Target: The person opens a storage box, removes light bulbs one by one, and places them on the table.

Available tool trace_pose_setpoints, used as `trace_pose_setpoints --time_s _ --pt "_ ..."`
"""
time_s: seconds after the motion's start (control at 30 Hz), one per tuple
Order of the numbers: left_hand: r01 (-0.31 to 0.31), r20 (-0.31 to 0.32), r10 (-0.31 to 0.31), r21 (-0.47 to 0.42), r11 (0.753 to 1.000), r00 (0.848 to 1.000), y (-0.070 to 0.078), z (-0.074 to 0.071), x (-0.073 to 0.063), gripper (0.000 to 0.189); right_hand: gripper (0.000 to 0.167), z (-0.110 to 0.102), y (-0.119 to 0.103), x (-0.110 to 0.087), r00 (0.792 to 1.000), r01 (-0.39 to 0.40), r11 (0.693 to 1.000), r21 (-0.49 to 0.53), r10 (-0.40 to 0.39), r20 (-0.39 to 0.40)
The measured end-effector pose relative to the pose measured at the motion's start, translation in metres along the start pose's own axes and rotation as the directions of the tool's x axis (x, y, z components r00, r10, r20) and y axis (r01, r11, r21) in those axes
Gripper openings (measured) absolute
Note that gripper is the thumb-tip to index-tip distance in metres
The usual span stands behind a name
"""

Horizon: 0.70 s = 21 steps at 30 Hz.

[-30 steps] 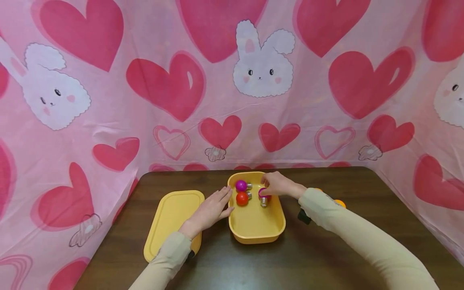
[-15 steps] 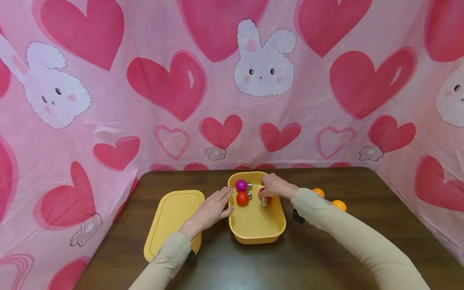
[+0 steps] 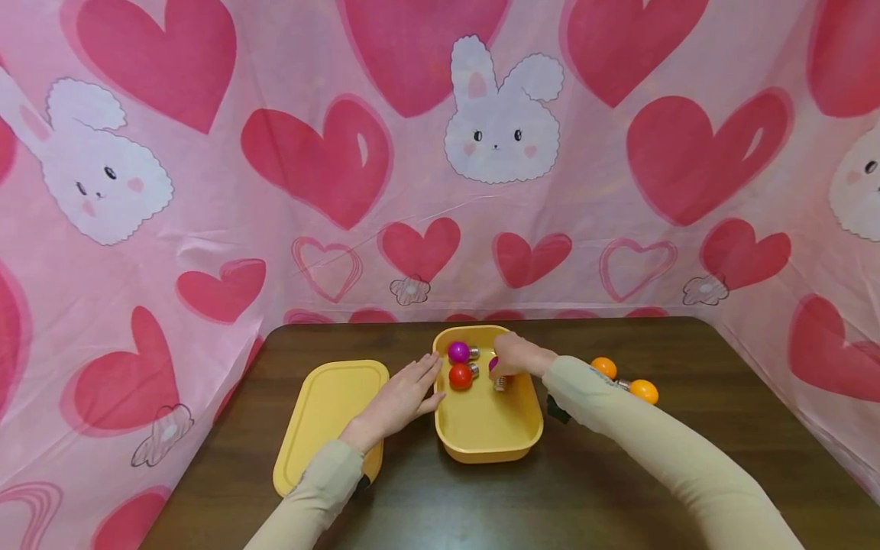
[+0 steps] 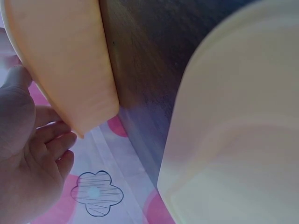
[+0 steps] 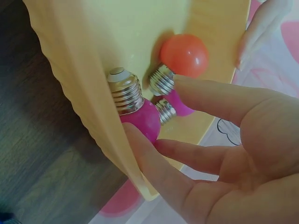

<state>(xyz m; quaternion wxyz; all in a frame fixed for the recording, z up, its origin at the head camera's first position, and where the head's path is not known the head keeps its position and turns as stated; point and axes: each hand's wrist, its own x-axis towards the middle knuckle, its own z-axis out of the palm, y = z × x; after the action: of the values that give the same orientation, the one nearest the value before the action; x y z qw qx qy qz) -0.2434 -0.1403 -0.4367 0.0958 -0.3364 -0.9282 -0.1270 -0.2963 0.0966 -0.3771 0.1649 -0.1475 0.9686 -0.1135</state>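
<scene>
The right hand (image 3: pixel 517 356) reaches into a yellow plastic bin (image 3: pixel 484 428), its thumb and fingers spread apart rather than pinched together. A magenta screw-base light bulb (image 5: pixel 144 120) lies right at those fingers, inside the bin by its right wall; two fingers are at its round globe, though firm contact is hard to tell, while the thumb stands off from it, close to the metal base of a red light bulb (image 3: pixel 460 376). That red bulb lies to the left of the right fingers, and just beyond it, farther from the person, lies a purple light bulb (image 3: pixel 457 352); both have their bases turned toward the right hand. The left hand (image 3: pixel 402 396) rests at the bin's left rim, fingers extended side by side, thumb apart from them. Behind the left fingertips, toward the left forearm, a flat yellow lid (image 3: pixel 337 412) lies on the dark wooden bench (image 3: pixel 426 508), partly covered by that forearm. Well to the right of the right fingers, past the sleeve (image 3: pixel 660 435), sit two orange light bulbs (image 3: pixel 644 392).
</scene>
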Motion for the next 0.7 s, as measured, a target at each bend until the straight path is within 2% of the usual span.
trace_pose_setpoints --time_s 0.17,0.3,0.47,0.7 --pt "0.013 0.015 -0.013 0.005 1.000 1.000 0.000 0.000 0.000 0.062 0.027 0.002 -0.002 0.001 1.000 0.004 1.000 0.012 -0.004 0.014" --pt "0.021 0.020 -0.021 0.000 1.000 1.000 0.000 0.000 0.001 0.062 0.034 0.003 -0.002 0.002 0.999 0.043 0.999 0.014 -0.043 0.014" --pt "0.016 0.018 -0.016 0.005 1.000 1.000 0.000 0.001 0.001 0.061 0.035 0.006 -0.002 0.001 0.995 0.086 0.994 0.073 -0.089 0.039" --pt "0.029 0.027 -0.028 -0.002 1.000 0.999 -0.001 0.001 0.001 0.061 0.036 0.013 -0.002 0.003 0.993 0.083 0.989 0.120 -0.092 0.075"
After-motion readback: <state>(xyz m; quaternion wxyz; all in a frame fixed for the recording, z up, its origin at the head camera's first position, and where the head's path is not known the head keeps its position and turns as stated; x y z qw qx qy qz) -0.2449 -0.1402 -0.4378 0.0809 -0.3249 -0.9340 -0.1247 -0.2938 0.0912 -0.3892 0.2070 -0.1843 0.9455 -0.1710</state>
